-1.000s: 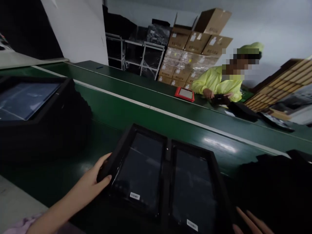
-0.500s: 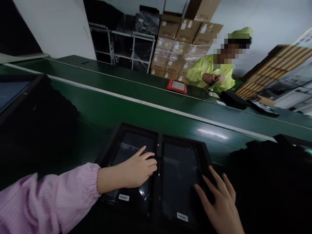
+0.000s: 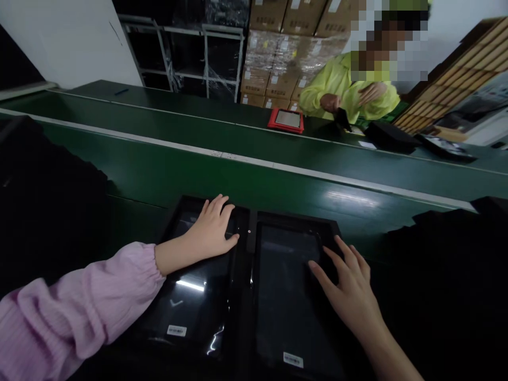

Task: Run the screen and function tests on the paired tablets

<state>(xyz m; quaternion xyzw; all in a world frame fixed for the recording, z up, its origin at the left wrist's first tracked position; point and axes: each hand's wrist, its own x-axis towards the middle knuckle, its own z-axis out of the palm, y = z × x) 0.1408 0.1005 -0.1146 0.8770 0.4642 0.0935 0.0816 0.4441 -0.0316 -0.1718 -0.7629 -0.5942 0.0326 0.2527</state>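
Before me lies a black tray with two compartments, a flat dark glass panel in each. The left panel has a white barcode label near its lower end and bright light reflections. A similar label is on the right panel. My left hand is over the upper part of the left panel, fingers spread and grasping nothing; whether it presses on the glass I cannot tell. At the tray's right edge, my right hand has its fingers apart, thumb over the right panel.
Dark stacks stand left and right of the tray. Beyond the green bench and its pale strip, a co-worker in yellow handles a dark object. A red-framed item lies near them; cartons are stacked behind.
My left hand has moved up the left panel, its fingers now pointing away from me. My right hand has shifted slightly up along the tray edge. The camera view has tilted down.
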